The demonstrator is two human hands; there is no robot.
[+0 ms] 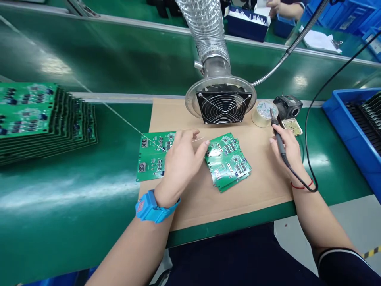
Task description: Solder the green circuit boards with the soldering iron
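My right hand (287,149) grips a soldering iron (279,140) by its dark handle, tip up, over a round roll of clear tape (264,113). A thin solder wire (126,121) runs in from the upper left to my left hand (184,157), and a short end sticks out past its fingers. That hand is over the right part of a green circuit board (151,157) with two digit displays, and partly hides it. Right of my left thumb lies a small stack of green circuit boards (229,163), slightly fanned, on brown cardboard (256,194).
A fume extractor fan (225,107) hangs behind the boards on a foil duct. Tall stacks of boards (26,111) stand at left. A soldering iron stand (287,107) and a sponge tray (292,126) are at right, beside a blue bin (351,139). Across the divider a person's hand (275,7) shows.
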